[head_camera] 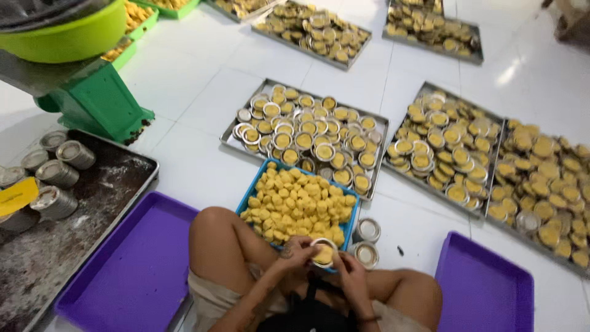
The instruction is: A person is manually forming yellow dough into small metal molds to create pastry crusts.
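Bare floor [196, 166] lies open left of the blue tray [249, 197]; metal trays [228, 138] crowd ahead.

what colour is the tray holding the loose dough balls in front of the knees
Blue: the rectangular plastic tray has a bright blue rim, seen best in the head view.

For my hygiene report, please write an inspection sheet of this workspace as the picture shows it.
Surface: white tiled floor.
Job's things: small round tin with yellow dough, held by both hands; blue tray of dough lumps.
Clutter: metal trays of filled tins, purple trays, floured tray with stacked tins.
Grippers: left hand, right hand.
Cables: nothing seen.
Surroundings: green machine.
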